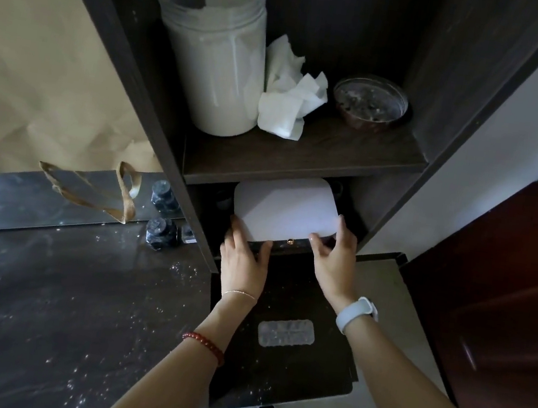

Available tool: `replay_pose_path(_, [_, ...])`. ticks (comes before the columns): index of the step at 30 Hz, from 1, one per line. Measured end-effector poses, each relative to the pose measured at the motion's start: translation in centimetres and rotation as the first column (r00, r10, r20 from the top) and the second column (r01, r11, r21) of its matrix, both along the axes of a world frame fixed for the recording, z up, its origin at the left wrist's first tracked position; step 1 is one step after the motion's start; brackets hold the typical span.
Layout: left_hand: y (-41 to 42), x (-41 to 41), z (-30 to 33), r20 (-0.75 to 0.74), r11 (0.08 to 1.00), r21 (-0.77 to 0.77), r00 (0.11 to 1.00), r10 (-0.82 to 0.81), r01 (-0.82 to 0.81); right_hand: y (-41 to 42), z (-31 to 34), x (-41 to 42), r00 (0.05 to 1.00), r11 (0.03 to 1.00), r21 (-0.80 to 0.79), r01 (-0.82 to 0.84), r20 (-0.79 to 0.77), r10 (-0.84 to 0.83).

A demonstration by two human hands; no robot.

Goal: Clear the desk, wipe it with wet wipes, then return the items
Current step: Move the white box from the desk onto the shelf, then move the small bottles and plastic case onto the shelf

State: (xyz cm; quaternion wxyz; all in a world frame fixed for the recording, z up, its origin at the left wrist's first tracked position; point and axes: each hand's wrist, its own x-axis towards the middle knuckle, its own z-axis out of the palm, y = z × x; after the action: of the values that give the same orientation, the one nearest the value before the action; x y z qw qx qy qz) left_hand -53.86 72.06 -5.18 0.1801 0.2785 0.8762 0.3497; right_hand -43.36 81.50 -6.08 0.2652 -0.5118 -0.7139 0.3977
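A white rounded box (282,209) sits in the lower compartment of a dark wooden shelf unit (305,153), under the shelf board. My left hand (243,255) touches its front left corner, and my right hand (334,259) holds its front right corner with the fingers bent around the edge. On the shelf above stand a tall clear tub of wet wipes (213,47), a crumpled white wipe (288,92) and a small glass bowl (370,102). The dark glossy desk top (48,311) lies to the left, speckled with dust.
A dark bottle (161,233) stands at the desk's back edge against a mirror strip (20,193), which reflects it. A tan strap loop (103,191) hangs there. A dark flat surface (278,371) with a clear blister pack (286,332) lies below my hands. A red-brown door (505,306) is right.
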Motion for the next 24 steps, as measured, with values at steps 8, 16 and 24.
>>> replay_pose_path(8, [-8.9,1.6,-4.6,-0.286,0.990,-0.102,0.950,-0.123,0.097,-7.4,-6.1,4.2,0.984,0.973,0.160,-0.168,0.088,0.155])
replay_pose_path(16, [-15.2,0.4,-9.1,-0.133,0.790,-0.600,0.958,-0.255,0.127,-8.8,-16.6,4.7,0.466,0.813,-0.243,-0.530,0.717,0.518])
replay_pose_path(24, [-14.9,0.2,-9.2,-0.136,0.802,-0.588,0.964,-0.230,0.108,-7.8,-18.7,3.6,0.249,0.724,-0.201,-0.659,0.851,0.463])
